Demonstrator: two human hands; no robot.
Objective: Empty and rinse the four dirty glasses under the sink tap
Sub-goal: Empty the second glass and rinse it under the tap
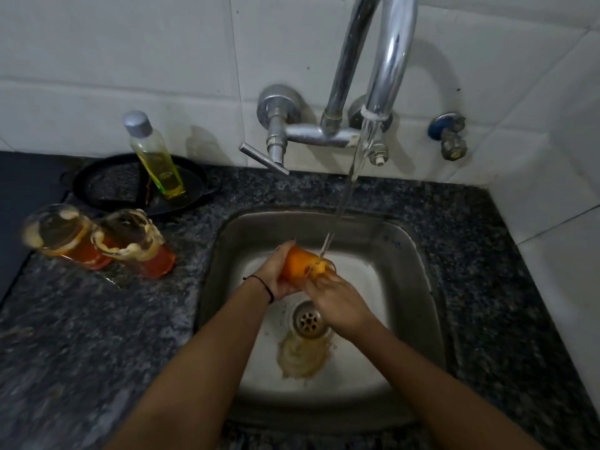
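An orange-tinted glass (300, 263) is tilted on its side over the steel sink (402, 254), its mouth toward the right under the running water stream (347, 190) from the chrome tap (389, 60). My left hand (276, 277) grips the glass at its base. My right hand (337, 300) is at the rim, fingers on or in the mouth. Two dirty glasses (58, 235) (136, 245) with orange liquid and pale foam stand on the counter left of the sink.
A clear bottle of yellow liquid (156, 157) leans in a black pan (130, 186) behind the glasses. The granite counter (97, 336) surrounds the sink. Brownish residue (300, 355) lies by the drain (310, 319). A second valve (449, 138) sticks out of the tiled wall.
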